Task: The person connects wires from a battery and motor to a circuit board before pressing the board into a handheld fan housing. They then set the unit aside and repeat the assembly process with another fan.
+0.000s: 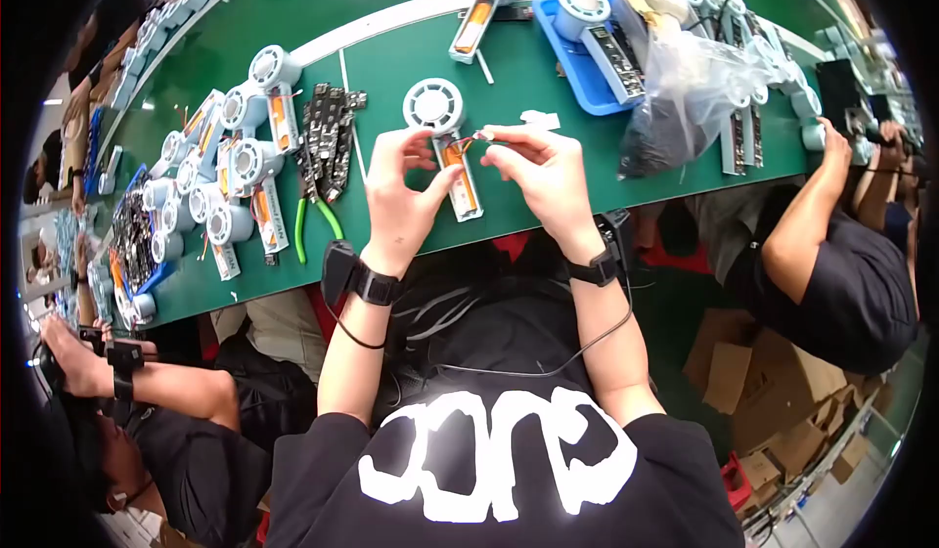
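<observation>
In front of me on the green table lies a handheld fan (433, 106), its light-blue round head pointing away from me. Its handle is open, showing an orange battery (464, 191) and thin red and dark wires near the neck. My left hand (403, 181) curls around the left side of the neck and handle, thumb resting on the handle's edge. At the right of the neck, my right hand (538, 167) pinches the wire end between thumb and forefinger; the tiny tip there is too small to make out.
Left are black circuit boards (329, 137), green-handled pliers (318, 225) and piled fans (235, 167). Another open fan (475, 25) lies ahead. Right are a blue tray (585, 84), a clear plastic bag (685, 88) and a white scrap (539, 119). Co-workers sit on both sides.
</observation>
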`<action>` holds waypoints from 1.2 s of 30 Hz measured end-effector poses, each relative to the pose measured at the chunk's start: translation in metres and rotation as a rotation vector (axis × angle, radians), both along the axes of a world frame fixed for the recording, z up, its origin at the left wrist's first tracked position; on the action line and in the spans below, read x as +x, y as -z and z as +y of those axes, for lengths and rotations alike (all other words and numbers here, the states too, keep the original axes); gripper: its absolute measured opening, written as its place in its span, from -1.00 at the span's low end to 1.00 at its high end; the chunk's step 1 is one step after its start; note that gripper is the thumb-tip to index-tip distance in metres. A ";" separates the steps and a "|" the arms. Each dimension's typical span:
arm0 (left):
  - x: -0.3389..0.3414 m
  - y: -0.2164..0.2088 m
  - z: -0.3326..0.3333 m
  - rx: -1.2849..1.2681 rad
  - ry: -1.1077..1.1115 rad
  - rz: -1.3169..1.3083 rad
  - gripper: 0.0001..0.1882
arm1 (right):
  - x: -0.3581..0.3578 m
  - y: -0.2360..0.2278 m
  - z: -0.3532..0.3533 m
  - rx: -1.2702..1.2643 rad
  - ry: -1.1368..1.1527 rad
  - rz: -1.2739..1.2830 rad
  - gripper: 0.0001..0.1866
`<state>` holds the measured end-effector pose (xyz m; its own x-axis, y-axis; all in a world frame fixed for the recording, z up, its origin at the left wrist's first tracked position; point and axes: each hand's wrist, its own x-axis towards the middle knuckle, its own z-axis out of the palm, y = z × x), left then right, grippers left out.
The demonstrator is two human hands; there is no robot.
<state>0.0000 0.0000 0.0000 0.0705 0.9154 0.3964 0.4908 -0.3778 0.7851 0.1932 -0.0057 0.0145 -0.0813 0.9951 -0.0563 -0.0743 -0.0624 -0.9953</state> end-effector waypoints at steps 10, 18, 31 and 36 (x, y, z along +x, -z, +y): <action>-0.029 0.001 -0.013 0.133 -0.010 -0.006 -0.69 | -0.044 -0.002 -0.005 -0.109 0.011 0.157 -0.78; -0.053 0.008 -0.005 0.397 0.101 0.254 -0.74 | -0.056 0.007 -0.008 -0.137 0.009 0.127 -0.79; -0.045 0.009 0.002 0.436 0.008 0.332 -0.78 | -0.059 0.008 -0.008 -0.190 0.075 0.149 -0.78; -0.047 -0.001 -0.009 0.368 0.004 0.518 -0.80 | -0.060 0.011 -0.010 -0.198 0.067 0.173 -0.78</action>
